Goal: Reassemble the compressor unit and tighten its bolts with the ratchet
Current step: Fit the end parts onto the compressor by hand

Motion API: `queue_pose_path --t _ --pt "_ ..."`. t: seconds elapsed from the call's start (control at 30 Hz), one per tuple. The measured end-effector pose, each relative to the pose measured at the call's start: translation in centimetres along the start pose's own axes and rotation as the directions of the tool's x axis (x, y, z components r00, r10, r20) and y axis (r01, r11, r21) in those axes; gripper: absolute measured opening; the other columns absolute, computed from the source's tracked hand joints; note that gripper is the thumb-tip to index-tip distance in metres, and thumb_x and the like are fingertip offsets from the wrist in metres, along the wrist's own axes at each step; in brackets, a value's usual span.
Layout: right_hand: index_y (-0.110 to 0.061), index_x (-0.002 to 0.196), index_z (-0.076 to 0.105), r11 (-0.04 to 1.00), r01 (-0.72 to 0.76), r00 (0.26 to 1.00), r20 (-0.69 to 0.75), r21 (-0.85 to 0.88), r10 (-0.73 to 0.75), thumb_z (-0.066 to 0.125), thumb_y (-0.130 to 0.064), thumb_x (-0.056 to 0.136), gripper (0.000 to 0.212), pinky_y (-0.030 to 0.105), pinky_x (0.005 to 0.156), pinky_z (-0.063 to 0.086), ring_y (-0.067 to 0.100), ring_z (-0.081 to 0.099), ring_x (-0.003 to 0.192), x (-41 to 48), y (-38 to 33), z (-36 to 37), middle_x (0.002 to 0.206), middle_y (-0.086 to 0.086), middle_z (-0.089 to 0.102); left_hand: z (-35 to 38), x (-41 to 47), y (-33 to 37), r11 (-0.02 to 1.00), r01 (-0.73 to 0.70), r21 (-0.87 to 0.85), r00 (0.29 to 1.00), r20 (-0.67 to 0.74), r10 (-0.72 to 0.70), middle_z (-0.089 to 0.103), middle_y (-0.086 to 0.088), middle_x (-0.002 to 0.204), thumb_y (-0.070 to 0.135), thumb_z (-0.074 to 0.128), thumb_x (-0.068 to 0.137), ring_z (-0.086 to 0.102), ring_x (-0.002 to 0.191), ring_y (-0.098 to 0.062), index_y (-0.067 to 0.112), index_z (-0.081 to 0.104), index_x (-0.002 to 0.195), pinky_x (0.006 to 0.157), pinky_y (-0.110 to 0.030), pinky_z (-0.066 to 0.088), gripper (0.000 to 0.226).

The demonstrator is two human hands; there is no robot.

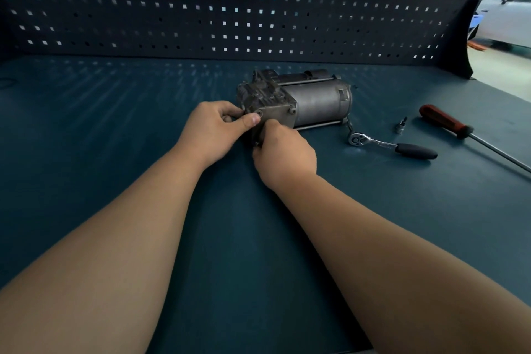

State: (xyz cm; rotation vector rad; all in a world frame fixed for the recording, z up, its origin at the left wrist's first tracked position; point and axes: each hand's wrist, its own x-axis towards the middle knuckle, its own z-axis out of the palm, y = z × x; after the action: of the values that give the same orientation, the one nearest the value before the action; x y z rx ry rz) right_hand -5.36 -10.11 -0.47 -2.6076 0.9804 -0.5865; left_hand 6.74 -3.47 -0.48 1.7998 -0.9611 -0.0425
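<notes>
The grey compressor unit (310,100) lies on its side on the blue bench top (115,129), its square end plate facing me. My left hand (212,129) grips the plate's upper left corner, thumb by a bolt hole. My right hand (283,152) is curled against the plate's lower edge, fingers hidden behind it; what they pinch cannot be made out. One bolt (292,110) sits in the plate's upper right corner. The ratchet (390,145) with a black handle lies on the bench to the right of the unit, untouched.
A small socket bit (401,125) stands beyond the ratchet. A long screwdriver (459,131) with a red and black handle lies at the far right. A dark perforated pegboard (230,8) closes off the back. A white car (508,17) shows past the right edge.
</notes>
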Motion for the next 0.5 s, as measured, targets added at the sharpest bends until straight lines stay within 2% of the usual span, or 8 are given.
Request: queue_pose_path --t 0.13,0.27,0.4,0.5 --pt "-0.017 0.108 0.053 0.997 -0.045 0.999 0.025 0.069 0.044 0.057 -0.03 0.09 0.023 0.032 0.066 0.035 0.023 0.047 0.082 0.19 0.09 -0.03 0.107 0.005 0.061 -0.03 0.15 -0.04 1.0 0.008 0.005 1.0 0.001 -0.008 0.048 0.013 0.056 0.047 0.074 0.077 0.045 0.042 0.007 0.018 0.072 0.094 0.042 -0.004 0.03 0.033" --pt "-0.019 0.101 0.057 0.994 -0.068 0.997 0.026 0.082 0.066 0.058 -0.034 0.088 0.019 0.031 0.065 0.037 0.023 0.047 0.078 0.27 0.16 0.0 0.098 0.003 0.062 -0.07 0.2 -0.07 1.0 0.015 -0.006 1.0 0.018 -0.015 0.048 0.011 0.056 0.046 0.075 0.077 0.043 0.04 0.006 0.02 0.071 0.091 0.041 -0.004 0.029 0.03" --pt "-0.022 0.086 0.048 0.996 -0.078 0.997 0.026 0.053 0.076 0.058 -0.035 0.09 0.017 0.028 0.053 0.029 0.022 0.046 0.073 0.17 0.26 -0.16 0.078 -0.003 0.048 -0.14 0.11 -0.09 1.0 0.017 0.006 1.0 0.02 -0.017 0.051 0.011 0.06 0.046 0.074 0.077 0.045 0.043 0.008 0.023 0.07 0.091 0.043 -0.003 0.03 0.027" --pt "-0.022 0.085 0.048 0.998 -0.06 0.998 0.023 0.031 0.06 0.058 -0.035 0.091 0.017 0.028 0.056 0.031 0.022 0.046 0.073 0.12 0.26 -0.2 0.078 -0.003 0.048 -0.09 0.06 -0.04 1.0 0.017 0.003 1.0 0.02 -0.017 0.049 0.011 0.058 0.045 0.074 0.077 0.045 0.042 0.007 0.022 0.07 0.091 0.043 -0.004 0.03 0.027"
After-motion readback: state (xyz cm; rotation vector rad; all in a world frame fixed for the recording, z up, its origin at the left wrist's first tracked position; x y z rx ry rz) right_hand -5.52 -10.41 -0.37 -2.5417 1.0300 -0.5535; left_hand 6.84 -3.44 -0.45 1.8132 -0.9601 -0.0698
